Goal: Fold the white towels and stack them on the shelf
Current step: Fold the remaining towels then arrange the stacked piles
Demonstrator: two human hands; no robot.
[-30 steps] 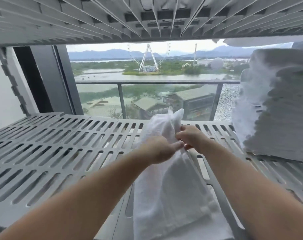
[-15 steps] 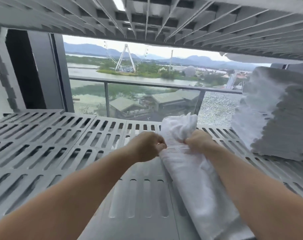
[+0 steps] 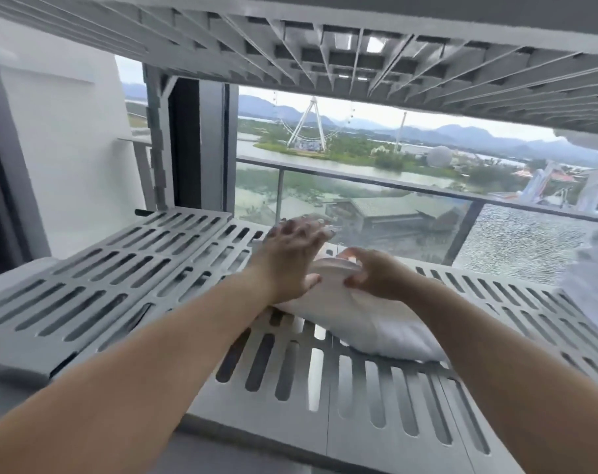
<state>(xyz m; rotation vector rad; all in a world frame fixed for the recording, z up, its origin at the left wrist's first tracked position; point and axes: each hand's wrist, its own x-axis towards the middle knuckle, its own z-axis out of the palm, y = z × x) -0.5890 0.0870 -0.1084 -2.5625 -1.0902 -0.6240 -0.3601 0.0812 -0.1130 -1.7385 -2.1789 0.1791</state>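
Towel [image 3: 376, 326]: white, bundled into a long roll, lying on the slatted grey shelf [image 3: 119, 295] right of the shelf's centre, one end near the shelf's front edge, the other pointing toward its back.

Right hand [image 3: 379, 275]: fingers curled over the towel's far end, gripping it against the shelf.

Left hand [image 3: 287, 254]: raised above the shelf, fingers straight and spread, holding nothing; motion-blurred. The thumb lies at the towel's edge; contact cannot be confirmed.

Upper shelf [image 3: 324, 46]: directly above the shelf.

Shelf's right end: a blurred white pile [image 3: 595, 268].

Behind the shelf: a glass railing [image 3: 359, 177].
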